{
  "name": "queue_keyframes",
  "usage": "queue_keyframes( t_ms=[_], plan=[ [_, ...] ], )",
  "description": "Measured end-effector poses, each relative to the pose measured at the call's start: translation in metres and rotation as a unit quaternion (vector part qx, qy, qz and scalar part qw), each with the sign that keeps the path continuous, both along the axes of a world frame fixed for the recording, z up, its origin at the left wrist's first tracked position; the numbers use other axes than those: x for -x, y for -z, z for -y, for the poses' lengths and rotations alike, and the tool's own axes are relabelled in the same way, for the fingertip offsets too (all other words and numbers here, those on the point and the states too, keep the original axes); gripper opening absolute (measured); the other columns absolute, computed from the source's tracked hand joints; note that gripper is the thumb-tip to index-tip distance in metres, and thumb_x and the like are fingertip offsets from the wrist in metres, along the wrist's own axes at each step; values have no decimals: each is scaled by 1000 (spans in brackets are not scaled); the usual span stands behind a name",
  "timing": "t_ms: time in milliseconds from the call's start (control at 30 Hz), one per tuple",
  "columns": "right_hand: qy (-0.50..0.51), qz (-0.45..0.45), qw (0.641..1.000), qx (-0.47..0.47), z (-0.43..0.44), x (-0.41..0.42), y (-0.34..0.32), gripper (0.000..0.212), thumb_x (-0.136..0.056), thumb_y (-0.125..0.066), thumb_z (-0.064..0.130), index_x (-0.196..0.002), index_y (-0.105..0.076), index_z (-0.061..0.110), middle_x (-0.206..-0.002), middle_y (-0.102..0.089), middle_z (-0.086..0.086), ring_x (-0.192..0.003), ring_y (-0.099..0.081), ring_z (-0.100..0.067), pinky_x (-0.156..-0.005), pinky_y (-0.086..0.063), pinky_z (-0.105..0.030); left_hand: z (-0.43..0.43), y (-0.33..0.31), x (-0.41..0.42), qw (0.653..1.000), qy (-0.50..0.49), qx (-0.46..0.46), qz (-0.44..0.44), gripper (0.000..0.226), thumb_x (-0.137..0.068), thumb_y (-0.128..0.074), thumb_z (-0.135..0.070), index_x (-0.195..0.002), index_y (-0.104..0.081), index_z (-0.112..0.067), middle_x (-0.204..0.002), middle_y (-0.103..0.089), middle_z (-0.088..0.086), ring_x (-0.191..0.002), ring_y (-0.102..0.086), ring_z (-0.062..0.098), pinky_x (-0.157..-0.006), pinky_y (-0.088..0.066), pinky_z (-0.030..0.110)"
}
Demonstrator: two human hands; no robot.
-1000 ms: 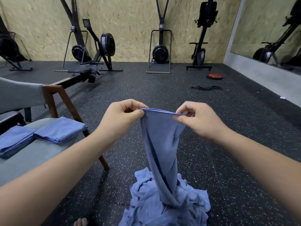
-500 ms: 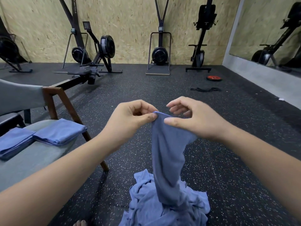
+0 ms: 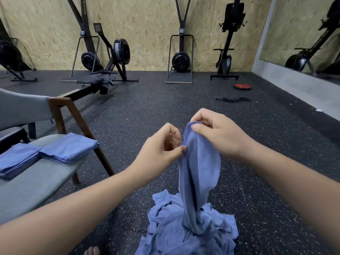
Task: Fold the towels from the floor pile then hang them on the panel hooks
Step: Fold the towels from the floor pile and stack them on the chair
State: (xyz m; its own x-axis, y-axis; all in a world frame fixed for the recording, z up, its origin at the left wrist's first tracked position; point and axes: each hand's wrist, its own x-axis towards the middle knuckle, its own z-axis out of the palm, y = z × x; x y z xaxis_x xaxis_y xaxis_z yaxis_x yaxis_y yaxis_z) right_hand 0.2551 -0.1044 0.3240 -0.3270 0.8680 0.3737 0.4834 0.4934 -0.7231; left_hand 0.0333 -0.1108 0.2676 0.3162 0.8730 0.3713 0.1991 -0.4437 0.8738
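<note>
Blue towel [image 3: 199, 162] hangs above the pile [image 3: 187, 234], with its lower end resting on it. Your right hand [image 3: 219, 133] pinches the towel's top edge between thumb and curled fingers. Your left hand [image 3: 161, 147] pinches the same edge just lower. Left of the pile, folded towels [image 3: 68, 148] lie on a chair [image 3: 36, 190].

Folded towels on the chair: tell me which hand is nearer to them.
Left. The left hand pinches the hanging towel at its edge, on the side toward the folded towels; the right hand grips its top, farther right, beyond the left hand.
</note>
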Motion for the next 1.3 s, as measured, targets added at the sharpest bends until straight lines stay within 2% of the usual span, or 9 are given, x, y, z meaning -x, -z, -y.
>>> queue_keyframes(
  t_ms=[167,333,433,567,733,900,1033,1133,1300],
  plan=[
    [18,19,1000,-14,-2,-4,2,12,-106,-63,27,-94,-66,26,-82,-66,10,-77,-55,-6,-75,-45,-36,2,8,-8,1000,-3,5,15,24,-89,-84,-21,-103,-66,-27,-83,-69,9,-72,-57,16,-69,-48,37],
    [11,52,998,-18,0,-7,2,13,-102,-69,31,-90,-70,26,-85,-72,3,-81,-62,-18,-80,-51,-43,3,11,-15,1000,-12,-7,15,21,-91,-85,-14,-99,-71,-26,-79,-68,-8,-70,-57,11,-69,-45,31],
    [12,41,999,-33,1,-5,2,13,-102,-68,32,-90,-69,27,-86,-72,6,-85,-64,-18,-80,-51,-41,5,12,-20,1000,13,-4,18,20,-90,-87,-19,-102,-73,-27,-82,-70,-3,-76,-59,10,-71,-48,33],
    [25,21,998,-55,2,-4,0,14,-104,-67,30,-91,-66,25,-86,-70,4,-83,-62,-14,-80,-49,-39,6,16,-23,1000,8,-13,-4,16,-93,-84,-19,-85,-70,-21,-74,-61,-16,-67,-50,4,-64,-40,21],
    [41,-22,996,-79,2,-12,-8,12,-105,-67,27,-95,-67,22,-88,-69,-9,-84,-60,-28,-78,-48,-40,2,29,-17,995,3,2,-101,22,-92,-85,-30,-81,-72,-17,-66,-63,-11,-60,-48,5,-58,-39,25],
    [61,-56,991,-106,0,-24,-15,12,-106,-67,28,-97,-69,21,-89,-66,-16,-78,-54,-16,-75,-43,-37,-10,41,-3,987,-19,9,-160,19,-91,-86,-31,-79,-74,-22,-71,-72,-1,-61,-54,5,-62,-46,29],
    [95,-139,983,-79,-7,-35,-16,14,-107,-66,29,-98,-69,17,-86,-67,-14,-78,-55,-15,-75,-45,-38,-25,36,12,988,-50,-23,-142,21,-89,-86,-22,-81,-69,-31,-77,-71,-6,-70,-57,6,-73,-54,38],
    [131,-212,967,-46,-14,-42,-11,14,-106,-67,27,-97,-69,17,-84,-67,-4,-78,-57,-15,-74,-44,-38,-29,23,21,989,-65,-50,-125,25,-91,-85,-21,-83,-69,-38,-77,-69,-14,-70,-57,5,-70,-51,31],
    [115,-107,987,-42,-14,-37,-4,7,-103,-70,28,-100,-69,22,-90,-72,-5,-82,-60,-11,-83,-52,-42,-22,-2,24,988,-56,-84,-118,5,-96,-81,-24,-94,-77,-27,-78,-72,-9,-72,-60,5,-72,-53,32]
  ],
)
